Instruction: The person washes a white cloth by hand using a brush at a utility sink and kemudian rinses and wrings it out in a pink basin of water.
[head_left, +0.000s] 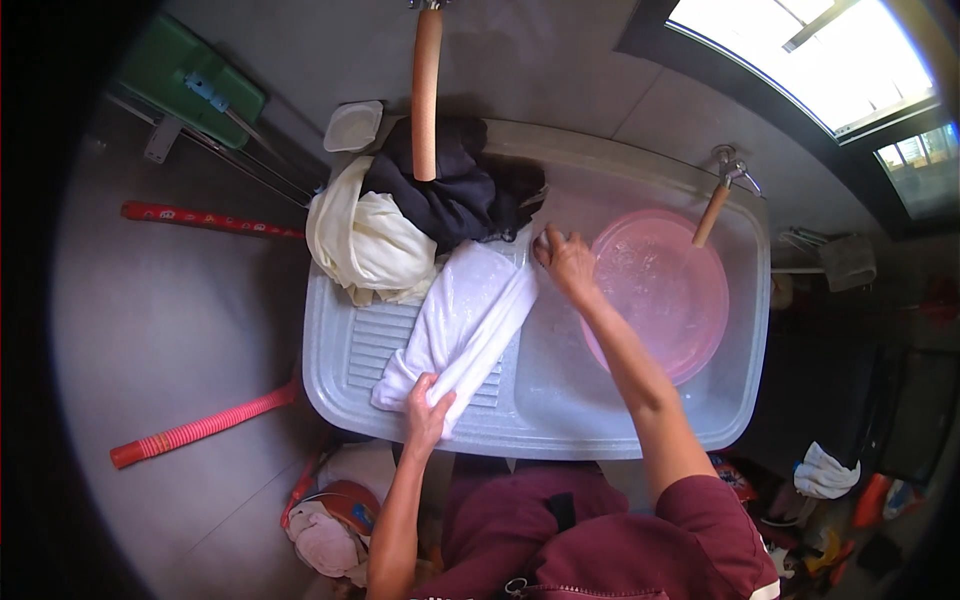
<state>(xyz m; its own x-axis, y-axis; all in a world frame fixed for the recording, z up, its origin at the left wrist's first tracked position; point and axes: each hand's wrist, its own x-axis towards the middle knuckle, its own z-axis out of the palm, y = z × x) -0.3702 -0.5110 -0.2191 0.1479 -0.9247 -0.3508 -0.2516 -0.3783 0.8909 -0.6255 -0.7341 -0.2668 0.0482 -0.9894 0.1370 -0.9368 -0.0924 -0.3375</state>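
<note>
A wet white cloth (469, 307) lies bunched lengthwise over the ribbed washboard (379, 341) of a grey laundry sink (555, 442). My left hand (427, 412) grips its near end by the sink's front edge. My right hand (566, 262) is closed around a small pale object (541, 241), mostly hidden by the fingers; it may be a scrubbing brush. That hand is just right of the cloth's far end, apart from it. Beside my right forearm, a pink plastic basin (660, 292) holds water in the sink's bowl.
Cream cloth (382, 244) and dark cloth (450, 195) are heaped at the back left. One tap with a tan hose (426, 97) hangs over them; another tap (724, 172) overhangs the basin. A white plastic tub (354, 126) sits behind. Two red poles (210, 424) stick out left.
</note>
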